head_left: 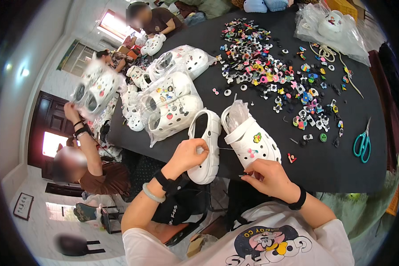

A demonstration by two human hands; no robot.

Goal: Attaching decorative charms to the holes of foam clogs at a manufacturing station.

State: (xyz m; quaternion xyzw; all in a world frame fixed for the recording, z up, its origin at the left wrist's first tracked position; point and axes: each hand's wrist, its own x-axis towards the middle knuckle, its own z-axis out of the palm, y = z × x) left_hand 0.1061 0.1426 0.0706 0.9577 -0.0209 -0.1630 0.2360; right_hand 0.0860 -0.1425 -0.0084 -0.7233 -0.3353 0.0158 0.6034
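A pair of white clogs lies at the near edge of the black table. My left hand [187, 156] is closed over the left white clog [211, 141], its fingers curled against the side. The right white clog [248, 139] has holes, a cherry charm [252, 153] and a green-and-red charm [257, 137] on its upper, and clear plastic [238, 114] stuffed in its opening. Just below its toe, my right hand [270, 178] is pinched closed on something tiny that I cannot make out. A small red charm [291, 158] lies to the right.
Loose shoe charms [264, 66] cover the table's [354, 177] far middle. Teal-handled scissors [363, 144] lie at right, near a cord [326, 52]. Bagged white clogs [175, 104] stand on the left. A co-worker [95, 170] there lifts another bagged pair [95, 91]; other people sit farther back.
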